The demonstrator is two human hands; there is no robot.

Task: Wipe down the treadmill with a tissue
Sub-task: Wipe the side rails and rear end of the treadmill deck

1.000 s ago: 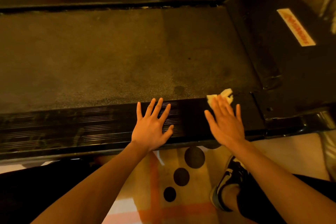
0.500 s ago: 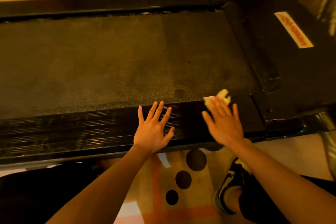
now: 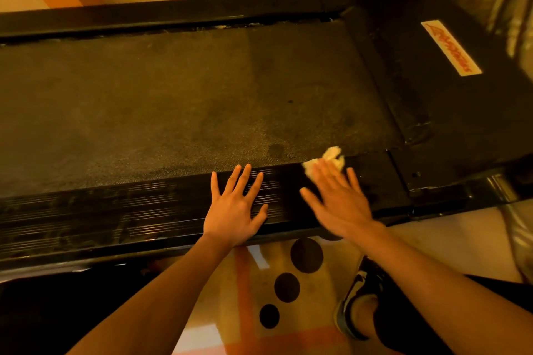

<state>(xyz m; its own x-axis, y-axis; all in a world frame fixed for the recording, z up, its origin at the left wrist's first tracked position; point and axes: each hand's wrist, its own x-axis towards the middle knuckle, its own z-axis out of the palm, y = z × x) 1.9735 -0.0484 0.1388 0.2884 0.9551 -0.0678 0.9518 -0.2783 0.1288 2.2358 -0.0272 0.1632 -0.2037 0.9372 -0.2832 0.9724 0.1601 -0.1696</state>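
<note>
- I saw my left hand (image 3: 233, 210) lying flat on the ribbed side rail (image 3: 115, 216) of the treadmill (image 3: 461, 130), fingers straight and spread, holding nothing. The fingertips stopped just short of the belt (image 3: 173, 109). I judged this hand was there as a brace, taking my weight while I leaned over.
- My right hand (image 3: 337, 202) lay just beside it, off the left thumb's side, blurred. Its fingers were straight and slightly fanned, not curled round anything.
- The tissue (image 3: 331, 157) was a crumpled wad pinned under the right fingertips, its pale edge poking out ahead of them, right where rail met belt. A flat hand over the wad made sense to me: it spreads pressure on the paper for rubbing rather than merely carrying it.
- How much of the tissue sat under the palm I could not tell.
- Ahead of both sets of fingertips the belt looked dusty and mottled, with one darker spot between the two hands' reach. I judged most of the wiping was not yet done.
- Beyond the right little finger the dark motor cover carried a pale label (image 3: 451, 47).
- Behind my wrists I made out a spotted mat (image 3: 306, 255) and a shoe (image 3: 357, 297) on the floor.
</note>
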